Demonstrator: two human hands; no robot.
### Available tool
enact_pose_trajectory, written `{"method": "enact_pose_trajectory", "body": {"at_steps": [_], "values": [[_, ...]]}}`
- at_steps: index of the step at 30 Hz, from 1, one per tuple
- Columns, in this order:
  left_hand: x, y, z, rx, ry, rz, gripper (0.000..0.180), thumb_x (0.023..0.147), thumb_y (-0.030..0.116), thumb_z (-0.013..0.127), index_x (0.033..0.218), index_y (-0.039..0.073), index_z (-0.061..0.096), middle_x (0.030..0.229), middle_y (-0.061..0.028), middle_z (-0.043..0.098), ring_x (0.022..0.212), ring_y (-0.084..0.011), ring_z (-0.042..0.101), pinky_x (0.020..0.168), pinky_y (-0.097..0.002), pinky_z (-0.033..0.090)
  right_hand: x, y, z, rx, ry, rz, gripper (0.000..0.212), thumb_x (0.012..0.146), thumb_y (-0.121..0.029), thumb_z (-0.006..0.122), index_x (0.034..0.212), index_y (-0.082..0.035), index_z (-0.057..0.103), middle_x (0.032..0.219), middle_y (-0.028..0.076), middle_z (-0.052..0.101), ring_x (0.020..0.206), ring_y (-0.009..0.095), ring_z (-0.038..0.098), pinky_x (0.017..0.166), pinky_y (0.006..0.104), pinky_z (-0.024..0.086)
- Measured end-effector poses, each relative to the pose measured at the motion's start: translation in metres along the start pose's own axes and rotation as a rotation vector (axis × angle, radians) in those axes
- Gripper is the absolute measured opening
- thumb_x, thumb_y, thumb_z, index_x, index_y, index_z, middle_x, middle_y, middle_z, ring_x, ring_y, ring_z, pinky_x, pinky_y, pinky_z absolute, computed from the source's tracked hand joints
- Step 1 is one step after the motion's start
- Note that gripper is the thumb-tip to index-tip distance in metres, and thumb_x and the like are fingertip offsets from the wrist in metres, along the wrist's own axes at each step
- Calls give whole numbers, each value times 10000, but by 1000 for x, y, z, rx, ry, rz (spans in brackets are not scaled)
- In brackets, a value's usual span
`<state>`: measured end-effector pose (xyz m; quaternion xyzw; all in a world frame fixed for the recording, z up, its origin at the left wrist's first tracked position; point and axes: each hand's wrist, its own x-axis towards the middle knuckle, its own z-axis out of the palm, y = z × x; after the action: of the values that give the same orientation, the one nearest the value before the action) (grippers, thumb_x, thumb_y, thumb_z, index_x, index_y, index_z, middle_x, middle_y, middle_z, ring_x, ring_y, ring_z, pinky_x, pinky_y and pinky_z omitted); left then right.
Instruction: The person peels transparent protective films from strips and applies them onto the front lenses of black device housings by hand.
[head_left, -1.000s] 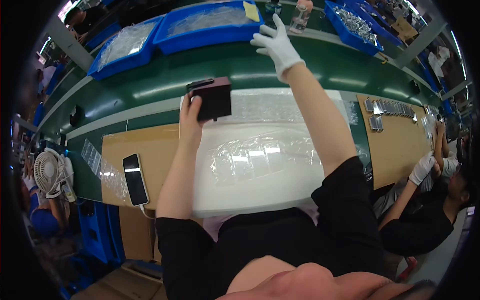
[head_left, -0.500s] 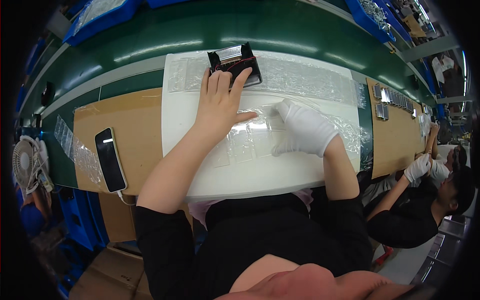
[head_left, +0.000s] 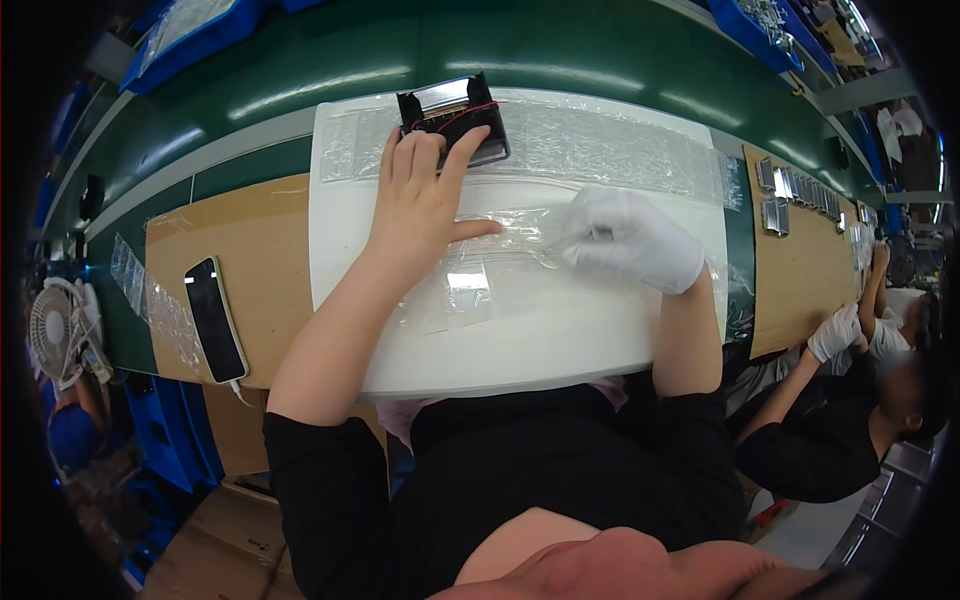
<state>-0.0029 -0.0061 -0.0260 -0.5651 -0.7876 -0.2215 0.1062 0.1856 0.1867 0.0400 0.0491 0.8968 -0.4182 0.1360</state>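
At left, a phone (head_left: 215, 322) lies on cardboard (head_left: 270, 300). At upper centre, the bare left hand (head_left: 415, 215) rests splayed fingers on an open black casing (head_left: 468, 122); its silvery insert (head_left: 443, 95) looks seated, its red wire (head_left: 484, 106) uncovered. At centre, clear film (head_left: 520, 236) lies bunched, apart from the casing, apparently pinched by the curled, gloved right hand (head_left: 635, 240).

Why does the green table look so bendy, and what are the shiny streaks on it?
In the head view, the fisheye lens bends the green table; its pale streaks look like lamp reflections; in that same view, the clear plastic film glints too.
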Motion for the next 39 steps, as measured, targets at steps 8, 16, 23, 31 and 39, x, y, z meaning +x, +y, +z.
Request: {"method": "enact_pose_trajectory", "body": {"at_steps": [8, 16, 23, 31, 39], "values": [[-1, -2, -6, 23, -20, -18, 947, 687, 506, 881, 1448, 142, 452, 1145, -109, 433, 1126, -296, 414, 1204, -477, 248, 5, -4, 4, 820, 731, -65, 99, 979, -160, 646, 940, -69, 647, 949, 90, 710, 675, 107, 603, 573, 201, 395], [4, -12, -26, -571, 124, -311, 751, 835, 434, 819, 1402, 65, 491, 1187, -136, 541, 1122, -275, 523, 1080, -450, 411, 10, -15, 10, 857, 799, -25, 120, 1009, -170, 645, 936, -74, 647, 871, 71, 727, 604, 80, 606, 539, 162, 448], [1, 11, -33, -1869, 31, -856, 704, 992, 621, 524, 1404, 50, 516, 1254, -146, 657, 1088, -258, 653, 931, -408, 521, 16, -27, 33, 1018, 631, -102, 137, 1017, -178, 638, 928, -73, 640, 827, 71, 711, 587, 91, 627, 504, 186, 470], [0, 13, -31, -1831, -281, -783, 762, 975, 708, 472, 1416, 90, 531, 1325, -139, 630, 1173, -271, 623, 983, -434, 504, 13, -26, 30, 1025, 554, -69, 117, 1013, -155, 640, 931, -72, 630, 769, 66, 680, 559, 113, 625, 508, 204, 503], [-7, 22, -20, -1931, -259, -882, 752, 981, 704, 469, 1403, 86, 537, 1327, -141, 628, 1174, -277, 621, 998, -438, 496, 14, -24, 38, 1035, 518, -141, 97, 1019, -127, 628, 941, -70, 625, 749, 56, 665, 566, 115, 632, 520, 211, 521]]}}
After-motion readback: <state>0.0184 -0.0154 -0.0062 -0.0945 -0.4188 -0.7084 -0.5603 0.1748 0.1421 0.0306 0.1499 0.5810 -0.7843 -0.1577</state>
